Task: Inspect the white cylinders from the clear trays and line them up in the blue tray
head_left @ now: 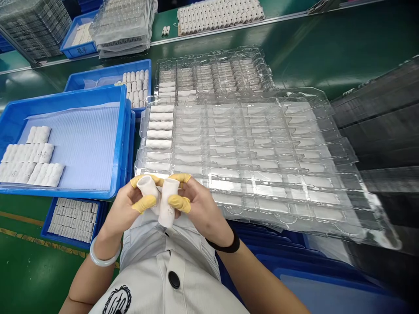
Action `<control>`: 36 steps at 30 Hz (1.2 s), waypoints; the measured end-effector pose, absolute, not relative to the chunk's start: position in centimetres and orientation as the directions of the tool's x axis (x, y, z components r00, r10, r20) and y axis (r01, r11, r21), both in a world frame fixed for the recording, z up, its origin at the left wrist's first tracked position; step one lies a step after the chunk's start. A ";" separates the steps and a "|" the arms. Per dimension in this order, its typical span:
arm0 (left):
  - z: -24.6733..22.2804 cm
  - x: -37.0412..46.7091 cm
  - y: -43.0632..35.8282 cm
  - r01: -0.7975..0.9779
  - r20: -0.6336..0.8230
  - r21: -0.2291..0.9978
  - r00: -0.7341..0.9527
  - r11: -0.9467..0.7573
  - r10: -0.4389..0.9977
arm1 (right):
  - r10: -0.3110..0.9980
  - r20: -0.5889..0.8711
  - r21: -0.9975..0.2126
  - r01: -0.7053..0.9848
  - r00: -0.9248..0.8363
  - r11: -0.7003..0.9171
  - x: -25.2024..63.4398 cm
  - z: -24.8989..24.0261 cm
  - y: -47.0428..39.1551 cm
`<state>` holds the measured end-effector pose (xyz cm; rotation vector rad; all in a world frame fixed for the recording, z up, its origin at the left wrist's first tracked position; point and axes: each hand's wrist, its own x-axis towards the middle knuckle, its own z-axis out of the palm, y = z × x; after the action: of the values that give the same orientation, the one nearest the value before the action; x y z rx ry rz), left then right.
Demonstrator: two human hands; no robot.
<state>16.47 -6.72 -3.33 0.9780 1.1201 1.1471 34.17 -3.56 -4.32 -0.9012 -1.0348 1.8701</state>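
In front of my waist, my left hand [121, 208] pinches a white tube-like piece [148, 188] between thumb and fingers. Its rounded top end faces up, tilted to the left. My right hand [205, 211] grips a second white tube-like piece [166, 213], which stands nearly upright and bears small dark marks low on its side. The two pieces are close together, and I cannot tell whether they touch. Yellow finger cots cover the thumbs and some fingers. Just beyond my hands lies a clear plastic tray [225, 150], with white pieces [159, 134] in its left column.
At left, a blue bin [113, 174] holds white pieces on a striped liner. Another blue bin [108, 69] sits behind it, and a lower one [49, 218] near the floor. A second clear tray [212, 72] lies farther back. Stacked trays [124, 26] stand on the shelf.
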 end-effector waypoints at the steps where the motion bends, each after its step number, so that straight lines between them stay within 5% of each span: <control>1: -3.3 16.5 -6.6 -0.308 -0.246 0.917 0.068 0.255 0.967 | 0.831 -0.264 -0.812 -0.352 -0.489 -0.465 34.2 -4.3 -3.4; 6: -3.5 17.1 -5.7 -0.712 -0.559 0.512 0.148 0.480 0.816 | 0.678 -0.400 -0.422 -0.533 -0.616 -0.734 33.9 -4.8 -2.8; 9: -3.4 17.8 -5.3 -0.818 -0.687 0.293 0.179 0.495 0.704 | 0.617 -0.472 -0.200 -0.605 -0.630 -0.771 33.5 -5.0 -2.6; 12: -2.9 18.3 -5.0 -0.854 -0.753 0.190 0.190 0.485 0.630 | 0.617 -0.496 -0.102 -0.664 -0.611 -0.740 33.4 -4.9 -2.6; 27: -1.9 18.8 -4.4 -0.885 -0.795 0.068 0.230 0.460 0.562 | 0.614 -0.501 -0.070 -0.678 -0.610 -0.732 33.6 -4.7 -2.6; 36: -2.2 18.6 -4.7 -0.877 -0.773 0.112 0.219 0.468 0.596 | 0.631 -0.463 -0.120 -0.662 -0.622 -0.740 33.7 -5.1 -2.7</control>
<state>18.59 -4.67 -2.21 -0.3875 0.8601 1.0544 33.66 -2.73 -5.12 -0.6320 0.0798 2.3209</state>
